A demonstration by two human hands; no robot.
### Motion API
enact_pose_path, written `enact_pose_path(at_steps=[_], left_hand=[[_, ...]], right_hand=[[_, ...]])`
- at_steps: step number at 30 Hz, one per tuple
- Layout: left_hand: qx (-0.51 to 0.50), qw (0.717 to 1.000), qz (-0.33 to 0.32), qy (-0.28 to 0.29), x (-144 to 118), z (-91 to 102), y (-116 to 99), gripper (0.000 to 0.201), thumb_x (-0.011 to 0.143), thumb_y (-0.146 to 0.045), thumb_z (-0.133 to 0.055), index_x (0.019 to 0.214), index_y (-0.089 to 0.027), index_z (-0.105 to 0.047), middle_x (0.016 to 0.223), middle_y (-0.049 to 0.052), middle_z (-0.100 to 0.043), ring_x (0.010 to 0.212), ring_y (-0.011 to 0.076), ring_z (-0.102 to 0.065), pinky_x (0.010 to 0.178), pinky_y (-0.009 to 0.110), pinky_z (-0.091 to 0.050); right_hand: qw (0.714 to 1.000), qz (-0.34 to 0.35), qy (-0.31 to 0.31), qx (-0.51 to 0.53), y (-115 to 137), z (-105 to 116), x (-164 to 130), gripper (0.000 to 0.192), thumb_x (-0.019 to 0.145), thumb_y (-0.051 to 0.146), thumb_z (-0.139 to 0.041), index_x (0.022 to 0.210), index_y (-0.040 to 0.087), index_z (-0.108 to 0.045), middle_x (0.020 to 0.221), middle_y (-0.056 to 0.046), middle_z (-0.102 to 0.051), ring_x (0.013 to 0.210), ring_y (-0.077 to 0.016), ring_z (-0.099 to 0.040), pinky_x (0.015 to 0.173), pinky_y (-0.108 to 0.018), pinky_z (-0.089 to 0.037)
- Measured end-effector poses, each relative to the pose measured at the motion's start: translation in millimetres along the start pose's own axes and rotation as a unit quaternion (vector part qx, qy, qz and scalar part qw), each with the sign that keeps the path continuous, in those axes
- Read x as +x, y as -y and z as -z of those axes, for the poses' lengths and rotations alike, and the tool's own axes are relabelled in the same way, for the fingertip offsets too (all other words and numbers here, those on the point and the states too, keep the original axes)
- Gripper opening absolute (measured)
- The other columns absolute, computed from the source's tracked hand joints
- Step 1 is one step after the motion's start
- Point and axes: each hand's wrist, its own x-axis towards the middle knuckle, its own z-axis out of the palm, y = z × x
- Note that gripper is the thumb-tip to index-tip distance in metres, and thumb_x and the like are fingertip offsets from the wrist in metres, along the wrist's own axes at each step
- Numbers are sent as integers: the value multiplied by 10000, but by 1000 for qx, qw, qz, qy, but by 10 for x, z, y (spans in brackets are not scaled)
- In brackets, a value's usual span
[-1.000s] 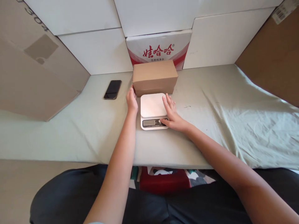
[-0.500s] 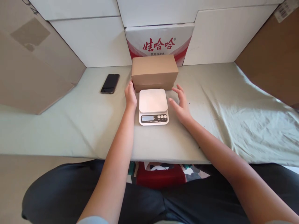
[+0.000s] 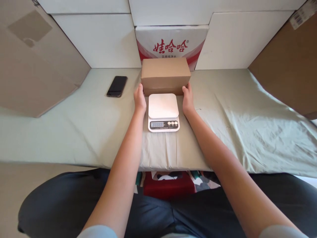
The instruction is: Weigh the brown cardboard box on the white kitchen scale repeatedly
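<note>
Brown oblong cardboard box (image 3: 165,68), clasped by its two ends between our hands on the pale green cloth (image 3: 74,132). Taking the white rounded-square plastic scale (image 3: 163,106) as the centre of the dial, with twelve o'clock pointing away from us, we find the box at twelve, just behind the scale. Our left hand (image 3: 140,100) lies at ten o'clock, closed about the box's near left corner, thumb upright, fingers largely hidden; how firmly it presses we cannot tell. Our right hand (image 3: 188,100) lies at two, pinching the near right corner, thumb toward the front face and fingers along the end. We note dark digits on the scale's grey display (image 3: 157,124), with three round white buttons (image 3: 172,123) toward five o'clock. Farther out at ten, a black rectangular phone (image 3: 117,86) lies flat, apart from our left hand. Beyond the box at twelve stands a white carton with red lettering (image 3: 170,37); a large brown cardboard carton (image 3: 49,72) rises at ten.
</note>
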Motion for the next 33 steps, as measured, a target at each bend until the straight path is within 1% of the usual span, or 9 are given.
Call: enact_pose_path(at_steps=[3, 6, 9, 12, 15, 18, 24, 29, 33], left_hand=[[25, 1000, -11, -10, -48, -22, -31, 506, 999, -661, -578, 1075, -196, -763, 1338, 123, -773, 1464, 278, -612, 1268, 416, -441], [25, 999, -3, -19, -84, -44, -61, 518, 992, -671, -585, 1075, -191, -761, 1330, 130, -763, 1512, 301, -570, 1272, 414, -430], [24, 999, 0, -26, -90, -50, -71, 542, 973, -687, -599, 1098, -184, -759, 1369, 146, -741, 1549, 330, -531, 1283, 433, -417], [24, 999, -5, -22, -82, -43, -65, 547, 963, -694, -595, 1096, -187, -755, 1404, 154, -733, 1543, 331, -540, 1297, 452, -404], [19, 1000, -1, -22, -74, -35, -60, 521, 968, -676, -589, 1099, -198, -750, 1415, 142, -740, 1535, 310, -551, 1300, 442, -406], [15, 999, 10, -27, -71, -35, -66, 483, 986, -641, -578, 1110, -206, -749, 1417, 127, -746, 1538, 290, -550, 1299, 420, -406], [20, 999, 12, -31, -62, -38, -56, 428, 1007, -570, -551, 1064, -190, -740, 1403, 152, -747, 1496, 298, -589, 1298, 441, -409], [22, 999, 3, -22, -18, -2, 26, 509, 960, -665, -606, 1098, -195, -742, 1382, 138, -746, 1491, 293, -589, 1266, 403, -440], [24, 1000, -15, -9, 34, 26, 83, 538, 937, -694, -629, 1096, -193, -743, 1347, 132, -758, 1429, 287, -635, 1244, 422, -460]], right_hand=[[999, 16, 6, -33, 46, -39, -59, 757, 880, 645, -584, 1541, 286, -495, 1702, -40, -506, 1646, -274, -393, 1431, -489, -243], [999, 6, 12, -36, 53, -37, -72, 820, 851, 656, -595, 1563, 268, -471, 1690, -64, -515, 1634, -288, -408, 1433, -490, -235], [999, 6, 17, -34, 36, -38, -59, 850, 839, 648, -615, 1583, 276, -437, 1699, -55, -508, 1639, -283, -397, 1436, -491, -225], [999, 9, 26, -30, 37, -45, -61, 839, 851, 615, -618, 1586, 263, -423, 1704, -65, -501, 1635, -280, -403, 1438, -478, -216], [999, 8, 30, -29, 52, -42, -70, 800, 855, 577, -612, 1565, 250, -440, 1694, -76, -505, 1636, -273, -397, 1434, -464, -225], [999, 0, 32, -35, 44, -25, -59, 773, 846, 557, -604, 1550, 282, -440, 1700, -55, -488, 1653, -273, -358, 1428, -491, -233], [997, -10, 15, -69, 9, -12, -34, 800, 821, 517, -606, 1566, 297, -416, 1700, -72, -435, 1645, -297, -344, 1425, -533, -215], [999, 3, 41, -25, 46, -20, -56, 803, 833, 483, -618, 1580, 294, -391, 1696, -32, -489, 1641, -275, -369, 1432, -497, -229], [999, 3, 51, -9, 86, -14, -82, 801, 855, 511, -642, 1576, 268, -392, 1694, -43, -507, 1653, -276, -356, 1435, -482, -210]])
